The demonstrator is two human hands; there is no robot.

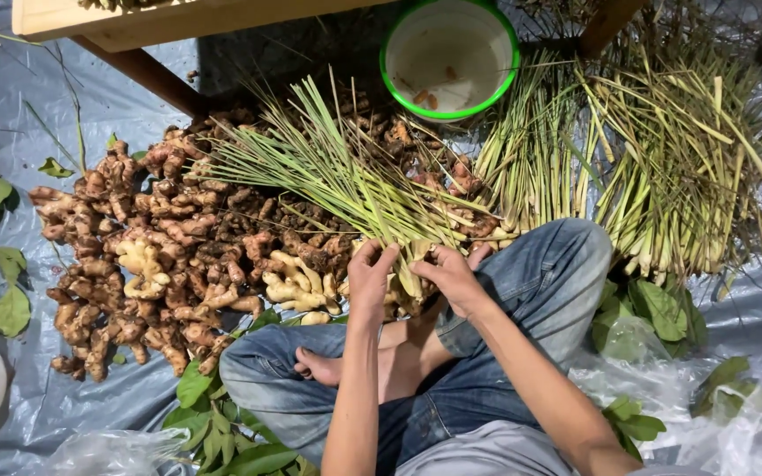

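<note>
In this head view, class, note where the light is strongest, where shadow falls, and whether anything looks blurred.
Head view: light is brightest on the white bowl and lemongrass bundle; deep shadow under the wooden bench; mild sheen on the plastic sheet; left hand and right hand look sharp.

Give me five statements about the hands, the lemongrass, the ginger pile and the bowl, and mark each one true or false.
1. Both hands, the left hand and the right hand, grip the base of one lemongrass bundle. True.
2. The bowl with the green rim is full of ginger. False: it holds only a few scraps.
3. The ginger pile lies on the person's left side. True.
4. The large heap of lemongrass lies on a wooden table. False: it lies on the grey plastic sheet.
5. The person wears gloves. False: both hands are bare.
</note>
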